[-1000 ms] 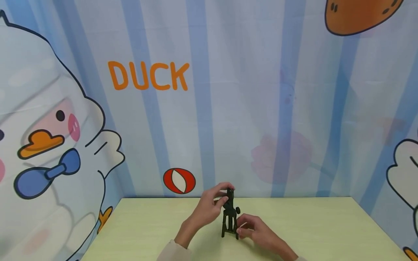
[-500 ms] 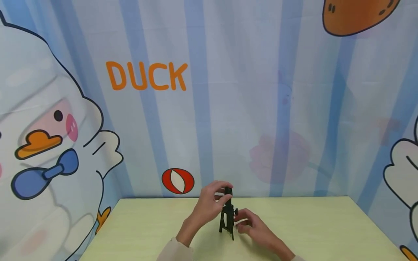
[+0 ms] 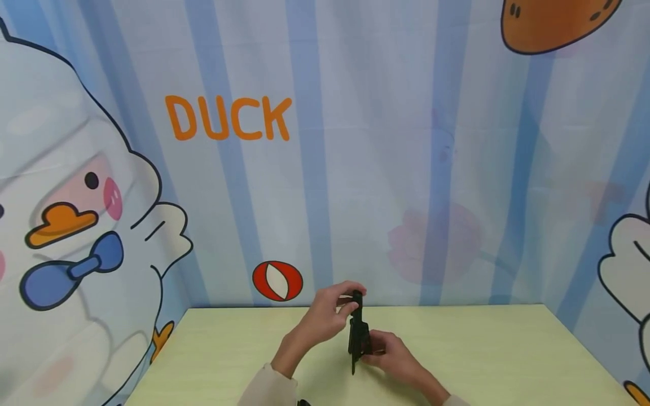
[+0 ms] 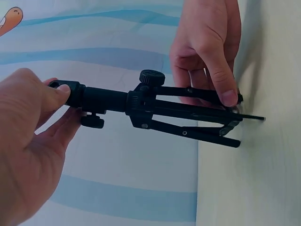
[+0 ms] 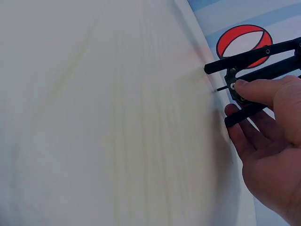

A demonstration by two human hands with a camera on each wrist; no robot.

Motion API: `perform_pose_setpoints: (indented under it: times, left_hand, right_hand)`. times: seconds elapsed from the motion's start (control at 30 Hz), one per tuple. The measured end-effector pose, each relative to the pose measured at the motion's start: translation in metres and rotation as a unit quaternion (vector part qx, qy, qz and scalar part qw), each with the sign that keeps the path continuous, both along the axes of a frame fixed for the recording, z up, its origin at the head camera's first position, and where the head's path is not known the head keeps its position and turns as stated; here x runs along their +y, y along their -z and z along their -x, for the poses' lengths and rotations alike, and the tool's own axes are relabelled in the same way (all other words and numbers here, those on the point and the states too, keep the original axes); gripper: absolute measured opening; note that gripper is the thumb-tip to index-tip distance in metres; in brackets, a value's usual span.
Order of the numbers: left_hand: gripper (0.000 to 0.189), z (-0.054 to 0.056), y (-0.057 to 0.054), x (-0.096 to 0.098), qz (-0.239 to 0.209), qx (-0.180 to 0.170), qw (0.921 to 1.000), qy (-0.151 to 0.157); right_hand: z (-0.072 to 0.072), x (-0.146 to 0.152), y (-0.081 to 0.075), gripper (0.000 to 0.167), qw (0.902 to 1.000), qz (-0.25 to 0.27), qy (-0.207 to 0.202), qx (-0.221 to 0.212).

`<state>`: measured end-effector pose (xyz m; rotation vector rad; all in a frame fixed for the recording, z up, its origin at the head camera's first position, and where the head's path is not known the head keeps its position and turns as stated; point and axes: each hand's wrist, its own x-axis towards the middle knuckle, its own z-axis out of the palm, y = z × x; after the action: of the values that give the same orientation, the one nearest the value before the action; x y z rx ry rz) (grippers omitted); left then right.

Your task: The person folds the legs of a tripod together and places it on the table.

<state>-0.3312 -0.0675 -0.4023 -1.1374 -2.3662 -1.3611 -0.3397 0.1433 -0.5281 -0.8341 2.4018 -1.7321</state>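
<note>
A small black tripod (image 3: pixel 359 338) stands upright over the table, its legs drawn in close to the centre column. My left hand (image 3: pixel 325 317) pinches the tripod's head from above between thumb and fingers. Low on the legs, my right hand (image 3: pixel 395 354) grips from the right side. In the left wrist view, a round knob (image 4: pixel 152 77) sticks out at the legs' top joint, and a smaller knob (image 4: pixel 92 121) sits below the head. The right wrist view shows the thumb of my right hand (image 5: pixel 277 136) on the leg brace, with fingers behind one leg (image 5: pixel 247 114).
The pale yellow table (image 3: pixel 477 349) reaches back to a hanging cloth (image 3: pixel 355 169) printed with blue stripes, the word DUCK and a large duck figure. A small dark object (image 3: pixel 303 402) shows at the bottom edge beside the left sleeve (image 3: pixel 269 389).
The tripod's spread legs have come in toward the column, and the tripod has turned. My right hand has shifted from beside the legs to a grip on them. The left hand still holds the head.
</note>
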Motion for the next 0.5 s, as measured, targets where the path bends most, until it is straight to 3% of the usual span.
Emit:
perform_pose_setpoints:
  times: [0.27, 0.5]
  left_hand:
    - [0.024, -0.003, -0.015, 0.001, 0.078, 0.067, 0.9944, -0.024]
    - [0.027, -0.004, -0.023, 0.0, 0.109, 0.036, 0.9931, -0.023]
  right_hand:
    - [0.001, -0.005, 0.001, 0.033, 1.0, 0.001, -0.007, 0.001]
    - [0.002, -0.006, 0.002, 0.028, 0.9997, -0.021, 0.001, 0.011]
